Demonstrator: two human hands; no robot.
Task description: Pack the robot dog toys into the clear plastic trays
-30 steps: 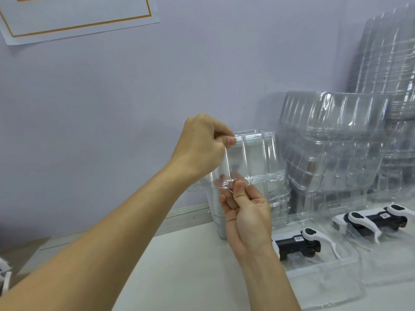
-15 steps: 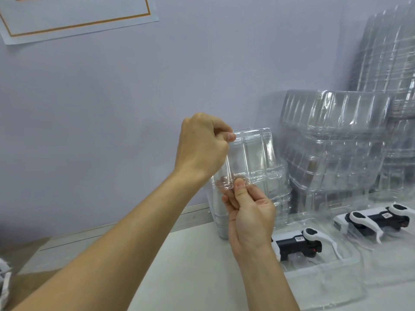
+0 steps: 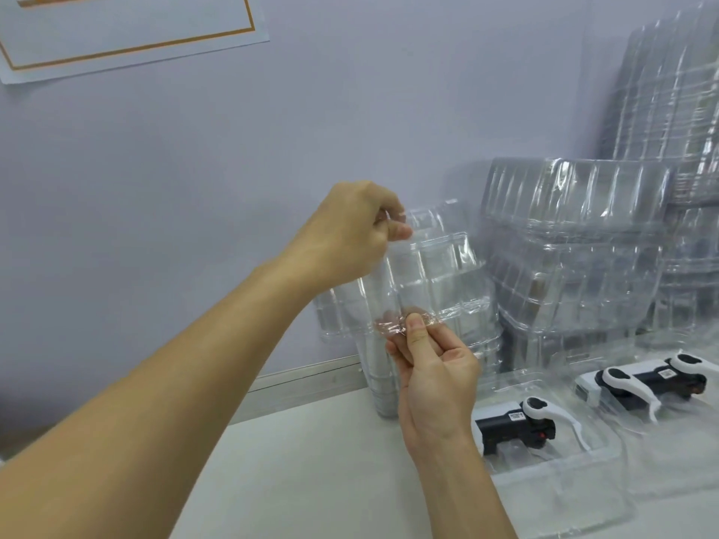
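I see a clear plastic tray (image 3: 428, 274) held up in the air above the far part of the white table (image 3: 311, 480), in front of the pale wall (image 3: 389, 110). My left hand (image 3: 350, 235) pinches its upper left corner, thumb and curled fingers closed on the plastic. My right hand (image 3: 435, 375) comes up from below and pinches the lower edge between thumb and fingers. A second clear layer (image 3: 342, 313) hangs just behind and to the left of the held tray, touching it near my right fingertips; I cannot tell whether it is a separate tray or part of the same piece.

Directly behind my right hand a narrow stack of trays (image 3: 381, 379) stands on the table. To the right, two robot dog toys lie in open clear trays on the table: the nearer toy (image 3: 517, 425), black and white, just beside my right wrist, in its tray (image 3: 564, 484), and the farther toy (image 3: 646, 379) further right in its own tray (image 3: 681, 461). Behind them, large piles of empty trays (image 3: 576, 243) rise against the wall, with a taller pile (image 3: 669, 91) at the far right. A paper sheet with an orange border (image 3: 128, 29) hangs on the wall at the upper left.
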